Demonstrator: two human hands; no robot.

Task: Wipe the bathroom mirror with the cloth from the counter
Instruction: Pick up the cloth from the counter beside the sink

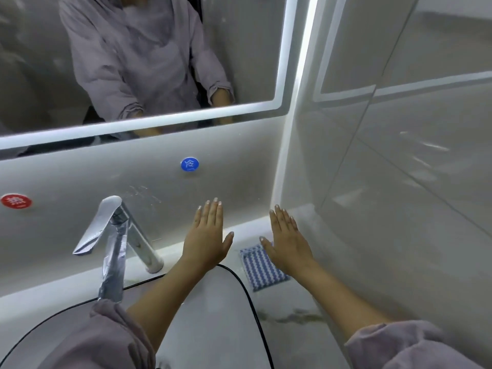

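Observation:
A blue-and-white striped cloth (pixel 263 269) lies flat on the white counter (pixel 298 296), to the right of the sink. My right hand (pixel 288 242) hovers flat over the cloth's upper right part, fingers spread, holding nothing. Flat and open too, my left hand (pixel 207 235) is held above the sink's back rim, left of the cloth. The mirror (pixel 149 57) fills the upper left, framed by a lit strip, and reflects a person in a grey-purple top.
A chrome tap (pixel 117 235) stands left of my left hand, over the black-rimmed sink (pixel 218 315). A blue round sticker (pixel 189 164) and a red one (pixel 16 201) sit on the backsplash. A glossy tiled wall (pixel 399 155) closes the right side.

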